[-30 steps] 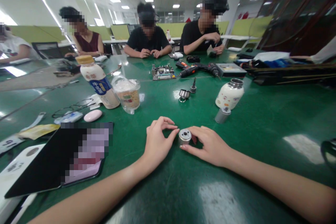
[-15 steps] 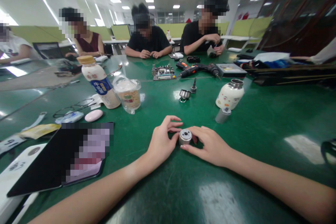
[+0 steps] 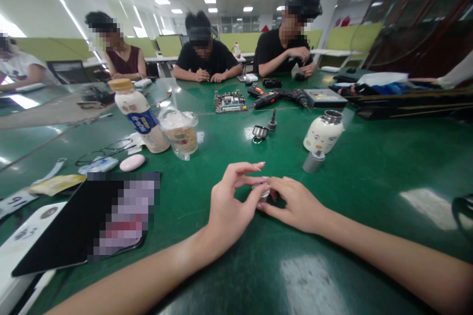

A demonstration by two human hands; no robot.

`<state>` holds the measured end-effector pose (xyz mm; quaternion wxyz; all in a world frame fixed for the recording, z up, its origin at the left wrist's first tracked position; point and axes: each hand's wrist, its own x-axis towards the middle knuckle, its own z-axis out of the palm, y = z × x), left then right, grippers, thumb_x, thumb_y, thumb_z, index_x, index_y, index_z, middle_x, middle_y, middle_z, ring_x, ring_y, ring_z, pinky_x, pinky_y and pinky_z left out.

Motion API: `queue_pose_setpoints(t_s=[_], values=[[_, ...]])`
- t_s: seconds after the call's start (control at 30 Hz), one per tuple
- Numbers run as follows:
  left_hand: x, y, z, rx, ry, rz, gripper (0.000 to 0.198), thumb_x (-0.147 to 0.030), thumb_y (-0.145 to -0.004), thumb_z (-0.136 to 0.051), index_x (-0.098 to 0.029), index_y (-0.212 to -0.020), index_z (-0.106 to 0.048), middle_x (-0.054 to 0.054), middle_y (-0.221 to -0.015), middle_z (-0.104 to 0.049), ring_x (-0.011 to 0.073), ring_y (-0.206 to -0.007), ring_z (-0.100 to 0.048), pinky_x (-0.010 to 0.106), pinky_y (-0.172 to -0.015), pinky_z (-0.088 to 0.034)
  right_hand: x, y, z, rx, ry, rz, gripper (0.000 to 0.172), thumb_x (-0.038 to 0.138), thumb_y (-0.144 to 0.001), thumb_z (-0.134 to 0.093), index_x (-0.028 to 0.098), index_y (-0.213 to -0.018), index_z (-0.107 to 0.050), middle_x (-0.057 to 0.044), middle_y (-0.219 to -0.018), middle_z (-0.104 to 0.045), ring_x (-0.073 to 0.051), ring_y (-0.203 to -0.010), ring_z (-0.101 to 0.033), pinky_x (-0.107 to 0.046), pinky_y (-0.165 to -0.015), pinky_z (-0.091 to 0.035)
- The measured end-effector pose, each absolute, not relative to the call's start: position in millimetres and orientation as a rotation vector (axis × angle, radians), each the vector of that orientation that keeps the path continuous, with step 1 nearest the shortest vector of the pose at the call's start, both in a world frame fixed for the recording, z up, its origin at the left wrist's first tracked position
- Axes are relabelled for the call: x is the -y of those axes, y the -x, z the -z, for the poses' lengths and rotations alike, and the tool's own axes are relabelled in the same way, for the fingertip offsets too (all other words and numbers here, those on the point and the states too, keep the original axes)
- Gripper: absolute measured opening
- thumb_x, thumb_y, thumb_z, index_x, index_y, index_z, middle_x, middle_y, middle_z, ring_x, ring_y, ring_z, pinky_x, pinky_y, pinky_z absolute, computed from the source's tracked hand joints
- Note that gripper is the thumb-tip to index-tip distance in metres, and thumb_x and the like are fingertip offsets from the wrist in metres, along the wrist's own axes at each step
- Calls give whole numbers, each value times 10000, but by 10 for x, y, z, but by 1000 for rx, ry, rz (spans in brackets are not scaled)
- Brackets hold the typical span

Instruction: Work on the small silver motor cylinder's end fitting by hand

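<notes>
A small silver metal cylinder (image 3: 264,198) stands on the green table between my hands, largely covered by fingers. From its right side my right hand (image 3: 295,202) grips it between thumb and fingers. My left hand (image 3: 232,197) lays its thumb across the cylinder's top, and its fingers curve over the far side. The top face, with its holes, is hidden. A second metal cylinder (image 3: 313,162) stands farther right, before an uncapped white bottle (image 3: 323,133). Beyond my hands lie a metal cup-like part with a ring (image 3: 259,132) and a dark part with a thin stem (image 3: 272,121).
At left are a drink bottle (image 3: 142,118), a plastic cup (image 3: 180,133), a pink oval case (image 3: 132,162) and a tablet-like device (image 3: 66,226). A circuit board (image 3: 229,102), power drills (image 3: 266,100) and a flat box (image 3: 323,98) lie farther back. Several people sit around the table.
My left hand has moved right and over the cylinder, its thumb now covering the top. My right hand keeps its grip almost unmoved.
</notes>
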<state>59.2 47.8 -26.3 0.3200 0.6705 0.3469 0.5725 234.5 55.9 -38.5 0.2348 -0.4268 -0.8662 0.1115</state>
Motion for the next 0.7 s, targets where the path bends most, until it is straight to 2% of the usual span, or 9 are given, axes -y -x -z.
queue_pose_setpoints(t_s=[0.3,0.47,0.7], values=[[-435,-587,242,-810,-1780,-1341,349,-61,-893,-545,-260,-1167,-461,62,-1268,-645,197,-1048,-699,356,-960,-563,-560,-2351,385,2388,1161,-314,248,428,-911,-585,182,-926,-572,-5,-754,-630,-172,-666,-564,-294,-639,-373],[-427,-574,251,-780,-1763,-1310,340,-77,-912,-528,-252,-1192,-445,74,-1314,-611,199,-1074,-686,362,-972,-541,-557,-2343,391,2389,1177,-331,257,435,-912,-583,178,-915,-574,-14,-775,-631,-178,-693,-570,-302,-662,-371],[-463,-627,242,-946,-1678,-1402,416,-72,-827,-655,-253,-1147,-462,35,-1147,-691,176,-950,-727,330,-909,-566,-547,-2335,417,2366,1188,-318,266,443,-913,-579,187,-843,-554,-4,-750,-608,-170,-674,-544,-293,-653,-353]])
